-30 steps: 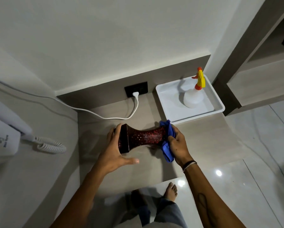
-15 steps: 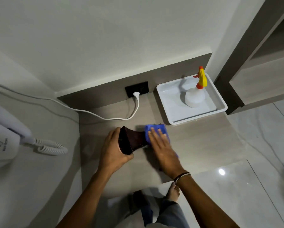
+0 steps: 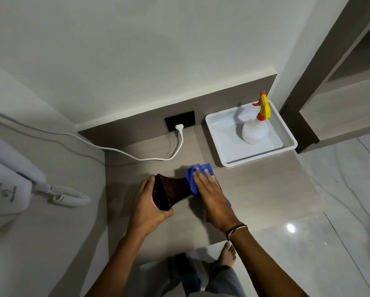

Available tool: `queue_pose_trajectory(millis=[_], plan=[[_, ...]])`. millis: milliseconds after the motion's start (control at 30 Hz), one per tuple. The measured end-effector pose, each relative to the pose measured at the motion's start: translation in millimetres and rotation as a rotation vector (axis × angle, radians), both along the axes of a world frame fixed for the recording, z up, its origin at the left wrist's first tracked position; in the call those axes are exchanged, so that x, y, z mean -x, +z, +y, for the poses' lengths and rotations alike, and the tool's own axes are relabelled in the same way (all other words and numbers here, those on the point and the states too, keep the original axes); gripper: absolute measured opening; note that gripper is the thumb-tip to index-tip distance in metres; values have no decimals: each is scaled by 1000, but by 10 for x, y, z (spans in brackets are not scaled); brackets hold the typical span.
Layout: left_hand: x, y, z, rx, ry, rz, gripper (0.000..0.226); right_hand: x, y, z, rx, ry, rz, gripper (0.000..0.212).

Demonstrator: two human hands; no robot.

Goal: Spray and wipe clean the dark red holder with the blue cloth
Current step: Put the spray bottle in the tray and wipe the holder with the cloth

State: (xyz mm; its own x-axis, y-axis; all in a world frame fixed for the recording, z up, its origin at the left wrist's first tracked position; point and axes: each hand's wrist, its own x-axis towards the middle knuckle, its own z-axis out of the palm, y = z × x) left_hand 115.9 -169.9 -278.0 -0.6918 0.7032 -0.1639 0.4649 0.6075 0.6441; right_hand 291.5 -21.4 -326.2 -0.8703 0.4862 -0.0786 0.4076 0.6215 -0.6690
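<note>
The dark red holder (image 3: pixel 173 190) lies on its side over the wooden counter (image 3: pixel 255 189), its wide dark base facing me. My left hand (image 3: pixel 147 207) grips that base end. The blue cloth (image 3: pixel 193 177) is draped over the holder's right half, and my right hand (image 3: pixel 212 197) lies flat on it, fingers pressing the cloth down. The holder's right end is hidden under cloth and hand. The spray bottle (image 3: pixel 256 127), white with a yellow and orange trigger head, stands untouched in the white tray (image 3: pixel 218 144) at the back right.
A white cable (image 3: pixel 137 156) runs from a black wall socket (image 3: pixel 179 123) along the counter's back and left. A white wall-mounted hair dryer with a coiled cord (image 3: pixel 70 197) hangs at the left. My bare foot (image 3: pixel 229 252) is on the glossy tiled floor below.
My right hand went from gripping the cloth around the holder's right end to lying flat on top of it. The holder tilted so its base faces me more. Little moved in the last half second.
</note>
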Motion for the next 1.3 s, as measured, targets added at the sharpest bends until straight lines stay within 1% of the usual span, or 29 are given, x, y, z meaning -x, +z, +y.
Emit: queue_pose_trajectory(millis=[67,133,167,200,233,267,300,333,367,400,433,500,533,567,600,633,667,700,800,867,900,933,1000,1033,1100,1133,1167,1233,1300], plan=[[-31,-11,-5,-19,7,-10,98,77,50,-93,15,-8,32,104],[-21,-43,6,-69,-13,-39,87,217,151,-415,54,98,173,108],[0,-63,5,-96,-12,-37,81,264,178,-585,35,151,223,111],[26,-80,-14,-101,-18,-27,79,271,174,-681,5,183,245,109],[47,-106,-53,-84,-31,-19,83,242,145,-641,-25,195,253,102],[50,-118,-94,-51,-39,-5,90,179,97,-490,-98,193,214,92],[46,-122,-125,-21,-36,16,96,93,14,-298,-192,180,115,86],[36,-133,-150,-6,-29,30,100,-8,-64,-99,-229,145,13,87],[29,-147,-169,-9,-30,36,101,-101,-98,69,-188,87,-49,92],[12,-151,-163,-19,-34,38,100,-163,-106,204,-95,21,-57,96],[1,-148,-148,-30,-32,35,97,-200,-89,288,39,-69,-4,96],[-1,-120,-96,-67,18,-37,86,-200,-83,339,328,-302,151,88],[-3,-95,-65,-83,74,-85,86,-189,-91,352,493,-407,211,85],[4,-67,-47,-87,149,-129,95,-165,-85,344,666,-498,242,82],[17,-46,-33,-74,226,-176,110,-138,-80,335,812,-566,258,77],[35,-35,-24,-45,274,-225,122,-122,-77,329,907,-614,267,72],[60,-23,-12,-10,276,-266,126,-106,-80,332,968,-646,273,69],[86,-11,-6,18,239,-300,123,-90,-91,333,997,-674,278,67],[130,-15,-57,42,7,-323,116,-16,-131,332,984,-721,286,64],[134,-24,-98,76,-113,-257,124,28,-140,348,882,-696,295,66],[111,-8,-104,98,-121,-198,125,38,-128,339,779,-672,293,68],[79,8,-101,103,-105,-125,118,31,-104,303,645,-636,295,71],[22,13,-63,58,-77,27,89,17,-90,152,317,-466,250,79],[-6,11,-38,27,-74,73,78,16,-96,43,159,-349,176,84],[-50,16,-9,-25,-60,69,70,15,-126,-200,-81,-165,-29,98],[-52,9,-6,-42,-57,62,69,16,-111,-306,-104,-122,-112,104],[-54,-4,-16,-52,-61,67,67,32,-45,-403,-43,-109,-116,106],[-61,-8,-22,-51,-68,72,63,142,154,-561,217,-82,82,100],[-58,10,16,-45,-75,79,50,283,362,-686,410,-18,261,96]])
